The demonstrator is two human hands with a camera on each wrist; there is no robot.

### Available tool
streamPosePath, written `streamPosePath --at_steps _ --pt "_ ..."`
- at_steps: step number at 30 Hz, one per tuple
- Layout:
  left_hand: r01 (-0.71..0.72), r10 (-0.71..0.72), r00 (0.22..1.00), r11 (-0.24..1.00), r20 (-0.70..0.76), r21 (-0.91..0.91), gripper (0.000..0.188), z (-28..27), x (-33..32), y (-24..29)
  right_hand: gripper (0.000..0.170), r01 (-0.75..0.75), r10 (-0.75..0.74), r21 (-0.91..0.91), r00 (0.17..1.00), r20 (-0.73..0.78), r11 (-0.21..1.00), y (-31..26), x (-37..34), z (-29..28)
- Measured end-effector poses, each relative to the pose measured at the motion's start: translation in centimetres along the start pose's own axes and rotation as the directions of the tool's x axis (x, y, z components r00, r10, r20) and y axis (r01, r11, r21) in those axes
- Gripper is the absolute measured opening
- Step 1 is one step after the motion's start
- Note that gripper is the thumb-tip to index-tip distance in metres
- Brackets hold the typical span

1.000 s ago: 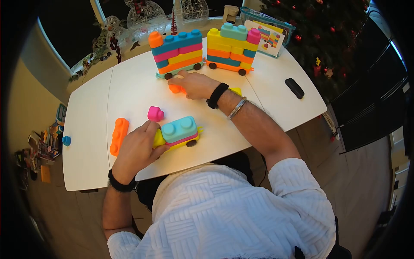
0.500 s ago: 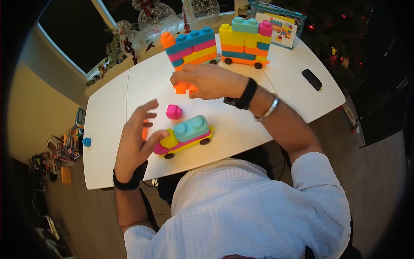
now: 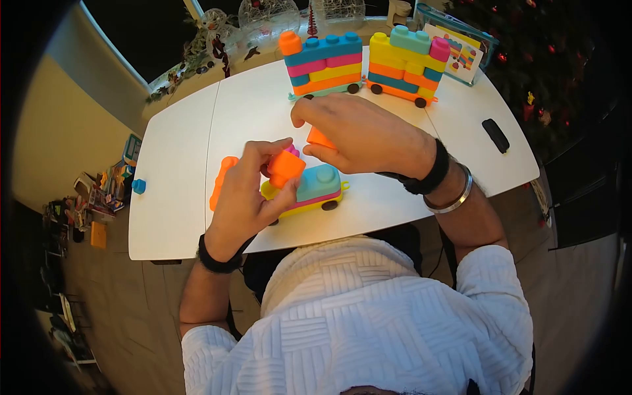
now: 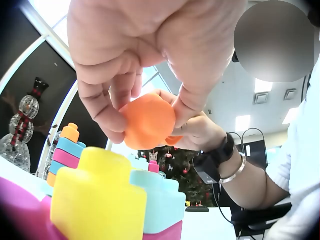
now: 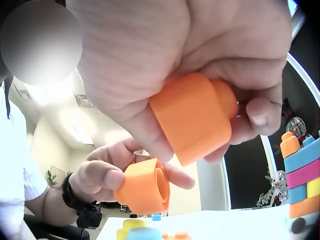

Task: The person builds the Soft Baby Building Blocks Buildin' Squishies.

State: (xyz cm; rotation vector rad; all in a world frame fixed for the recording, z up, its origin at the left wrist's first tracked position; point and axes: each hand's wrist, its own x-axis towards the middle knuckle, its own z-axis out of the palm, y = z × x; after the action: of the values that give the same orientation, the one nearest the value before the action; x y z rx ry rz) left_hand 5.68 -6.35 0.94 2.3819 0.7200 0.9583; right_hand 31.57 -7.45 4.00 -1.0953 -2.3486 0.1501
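My left hand [image 3: 240,197] pinches a small orange block [image 3: 288,168] between thumb and fingers, above the small toy wagon. In the right wrist view that block's hollow underside shows. My right hand [image 3: 375,135] grips a second orange block [image 5: 192,117], close beside the first and partly covered by the fingers in the head view. Below them, the wagon carries a teal two-stud block [image 3: 324,183] and a yellow block [image 4: 100,195]. A magenta block [image 3: 293,151] peeks out behind the left hand's block. Left of that hand lies a long orange block [image 3: 220,184], partly hidden.
Two tall block-built wagons, one with a blue top row [image 3: 322,49] and one with yellow [image 3: 388,52], stand at the table's back. A picture card [image 3: 461,59] leans behind them. A black case [image 3: 496,135] lies at right, a blue block [image 3: 138,186] at the left edge.
The left hand has come off the wagon's yellow block and now holds an orange block. The right hand has lifted orange blocks from near the back wagons and keeps one. The head view has shifted.
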Motion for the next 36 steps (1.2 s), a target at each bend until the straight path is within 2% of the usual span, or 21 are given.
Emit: streamPosePath --at_steps 2,4,5,7,9,10,12,13,15,18,20,22,24,26,27,29,34,36 --pt "0.011 -0.013 0.999 0.998 0.038 0.065 0.047 0.1 0.2 0.3 0.038 -0.034 0.035 -0.009 0.997 0.063 0.999 -0.4 -0.4 0.0" --pt "-0.175 0.16 0.984 0.957 0.081 0.233 0.045 0.0 0.5 -0.1 0.036 -0.07 0.072 -0.02 0.99 0.12 0.997 -0.9 -0.6 0.0" --pt "-0.172 0.158 0.984 0.957 0.081 0.234 0.045 0.0 0.5 0.0 0.035 -0.114 0.117 -0.028 0.978 0.172 0.993 -1.1 -0.7 -0.2" --pt "-0.04 0.031 0.997 0.99 0.073 0.137 0.042 -0.1 0.6 0.3 0.035 -0.157 0.161 -0.038 0.962 0.222 0.987 -1.0 -0.8 -0.1" --pt "-0.02 0.006 0.996 0.987 0.093 0.157 0.041 -0.1 0.4 0.1 0.038 -0.069 0.069 -0.011 0.965 0.251 0.998 -0.5 -1.2 0.6" --pt "0.0 -0.02 0.993 0.984 0.113 0.176 0.04 -0.1 0.2 0.1 0.038 -0.072 0.072 -0.01 0.966 0.25 0.997 -0.3 -1.3 1.0" --pt "0.05 -0.07 0.992 0.982 0.107 0.184 0.039 -0.4 0.3 0.5 0.04 0.064 -0.061 -0.003 0.972 0.227 0.998 0.1 -1.3 1.5" --pt "0.101 -0.121 0.988 0.976 0.095 0.192 0.037 -0.7 0.4 0.7 0.04 0.061 -0.059 -0.002 0.972 0.226 0.998 0.0 -1.3 1.6" --pt "0.088 -0.111 0.989 0.975 0.1 0.204 0.037 -1.7 0.4 0.8 0.041 0.092 -0.096 0.028 0.972 0.214 0.995 -0.3 -1.1 1.6" --pt "0.078 -0.104 0.989 0.971 0.107 0.226 0.037 -3.3 0.5 1.1 0.043 0.077 -0.071 -0.014 0.969 0.235 0.997 -0.7 -0.9 1.5" --pt "0.167 -0.232 0.935 0.955 0.268 0.243 0.039 -3.9 0.7 1.2 0.042 0.072 -0.064 -0.026 0.969 0.241 0.997 -0.8 -0.8 1.4" --pt "0.207 -0.262 0.923 0.955 0.28 0.211 0.041 -3.4 0.7 1.0 0.04 0.071 -0.059 -0.039 0.967 0.248 0.997 -0.8 -0.7 1.5" --pt "0.247 -0.291 0.911 0.952 0.292 0.178 0.043 -2.9 0.6 0.5 0.051 0.038 -0.029 -0.024 0.953 0.301 0.999 -0.6 -0.7 1.6" --pt "0.132 -0.189 0.94 0.969 0.285 0.207 0.047 -2.7 0.4 0.0 0.054 0.051 -0.041 -0.026 0.953 0.301 0.998 -0.6 -0.7 1.6" --pt "0.133 -0.189 0.94 0.969 0.285 0.206 0.047 -2.8 0.4 -0.1 0.056 0.063 -0.052 -0.026 0.953 0.299 0.998 -0.6 -0.7 1.6" --pt "-0.005 -0.088 0.947 0.958 0.308 0.288 0.05 -3.1 0.3 -0.3 0.059 0.065 -0.066 0.01 0.961 0.268 0.998 -0.6 -0.6 2.0" --pt "0.009 -0.089 0.956 0.961 0.278 0.275 0.054 -2.3 0.1 -0.7 0.066 0.101 -0.107 0.043 0.972 0.207 0.994 -1.0 -0.7 3.7" --pt "0.025 -0.1 0.954 0.966 0.282 0.258 0.054 -2.3 0.3 -0.8 0.053 0.035 -0.03 -0.021 0.975 0.22 0.999 -1.2 -1.0 4.6"
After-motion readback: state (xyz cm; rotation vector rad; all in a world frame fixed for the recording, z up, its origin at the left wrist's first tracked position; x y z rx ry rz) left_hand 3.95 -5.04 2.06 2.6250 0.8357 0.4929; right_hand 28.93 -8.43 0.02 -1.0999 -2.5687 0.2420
